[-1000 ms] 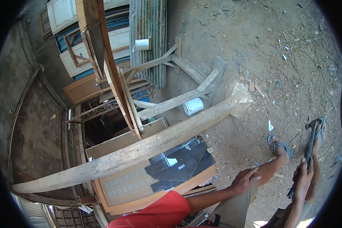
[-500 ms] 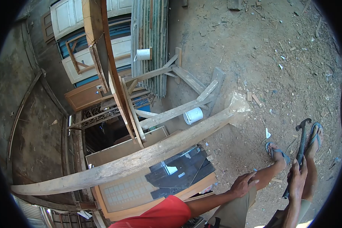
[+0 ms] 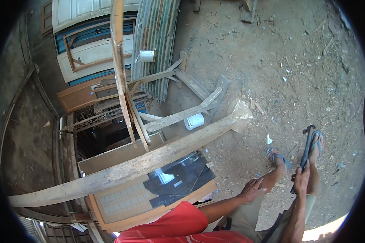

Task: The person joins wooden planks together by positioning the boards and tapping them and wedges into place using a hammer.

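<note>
My right hand (image 3: 301, 180) is wrapped round the handle of a claw hammer (image 3: 307, 148). The hammer's dark head points away from me, close to my right foot, and the handle's end sticks out behind my fist. My left hand (image 3: 253, 189) rests on my left knee with its fingers stretched out and nothing in it. Both feet, in flip-flops (image 3: 280, 158), are on the dirt ground.
A wooden post (image 3: 121, 170) with a pale base runs across the view. Beside it are a panel door (image 3: 125, 201) with dark sheets, a timber trestle (image 3: 182, 117) and white buckets (image 3: 194, 121). Corrugated sheets (image 3: 154, 44) and wood scraps (image 3: 259, 107) lie beyond.
The view has shifted, so the surroundings, both hands and the hammer appear farther left. My right hand still grips the hammer, and my left hand stays on the knee.
</note>
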A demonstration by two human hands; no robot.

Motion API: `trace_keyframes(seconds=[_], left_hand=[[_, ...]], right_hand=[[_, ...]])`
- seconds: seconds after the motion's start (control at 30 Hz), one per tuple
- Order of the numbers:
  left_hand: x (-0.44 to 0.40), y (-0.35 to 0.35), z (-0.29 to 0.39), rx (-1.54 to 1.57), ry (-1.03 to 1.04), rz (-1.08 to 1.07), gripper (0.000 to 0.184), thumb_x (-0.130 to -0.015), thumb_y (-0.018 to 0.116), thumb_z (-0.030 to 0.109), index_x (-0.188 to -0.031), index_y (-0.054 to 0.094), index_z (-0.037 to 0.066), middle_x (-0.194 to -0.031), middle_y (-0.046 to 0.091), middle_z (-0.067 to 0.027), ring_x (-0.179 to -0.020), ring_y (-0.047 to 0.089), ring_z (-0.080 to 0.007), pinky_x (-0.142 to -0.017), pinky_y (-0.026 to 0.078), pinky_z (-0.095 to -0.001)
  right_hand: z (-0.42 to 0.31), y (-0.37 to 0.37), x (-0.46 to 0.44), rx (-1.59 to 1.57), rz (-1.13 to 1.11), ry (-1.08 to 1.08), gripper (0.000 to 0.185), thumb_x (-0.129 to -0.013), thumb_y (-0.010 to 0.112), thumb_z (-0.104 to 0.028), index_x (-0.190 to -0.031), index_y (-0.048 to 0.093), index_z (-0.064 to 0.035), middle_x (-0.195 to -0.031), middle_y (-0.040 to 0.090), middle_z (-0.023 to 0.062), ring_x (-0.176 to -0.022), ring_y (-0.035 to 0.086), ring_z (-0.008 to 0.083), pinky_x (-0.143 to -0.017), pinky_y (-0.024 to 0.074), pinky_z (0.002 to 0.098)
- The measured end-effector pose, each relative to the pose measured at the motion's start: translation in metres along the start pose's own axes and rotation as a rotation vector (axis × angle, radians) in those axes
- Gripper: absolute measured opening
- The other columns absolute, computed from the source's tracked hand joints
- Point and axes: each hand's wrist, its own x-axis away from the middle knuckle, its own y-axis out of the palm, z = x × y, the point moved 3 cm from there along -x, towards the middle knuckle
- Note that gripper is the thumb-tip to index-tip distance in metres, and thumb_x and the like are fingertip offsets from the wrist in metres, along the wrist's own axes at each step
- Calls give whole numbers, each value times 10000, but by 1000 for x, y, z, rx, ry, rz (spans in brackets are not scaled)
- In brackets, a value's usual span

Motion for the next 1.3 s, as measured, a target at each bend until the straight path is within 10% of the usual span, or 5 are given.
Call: trace_keyframes(seconds=[0.3,0.47,0.57,0.67,1.3], left_hand=[[46,-128,81,665,-106,98,645,-1035,465,558,-1383,584,29,-1367,621,-214,-1308,564,-363,-1107,434,-417],[58,-205,56,703,-184,415,556,-1040,481,500,-1325,620,43,-1242,684,-221,-1245,619,-344,-1046,478,-412],[65,-245,35,809,-253,492,600,-1040,439,542,-1216,668,17,-1179,701,-229,-1180,647,-352,-994,495,-435],[25,-249,-6,1110,-214,556,643,-1034,411,579,-1102,681,-1,-1044,730,-202,-1001,687,-363,-893,512,-450],[21,-747,-2,725,185,1433,432,-995,649,265,-1322,591,-11,-1190,671,-209,-1136,637,-347,-1009,500,-430]], right_hand=[[-100,-124,163,335,79,-133,589,-991,594,-216,-1470,400,68,-932,628,173,-602,590,170,-517,504,364],[-227,-160,255,624,76,-690,683,-950,636,-186,-1504,349,93,-1448,494,329,-1317,544,417,-1080,441,468],[-321,-141,278,377,24,-402,500,-927,683,-250,-1304,532,42,-891,645,192,-823,651,355,-775,525,451],[-388,-106,266,528,271,-852,369,-936,691,-293,-1101,597,23,-672,514,100,-594,510,234,-587,438,418],[-745,186,256,517,-307,-1212,371,-977,676,-283,-1166,590,24,-737,548,6,-631,496,74,-563,415,262]])
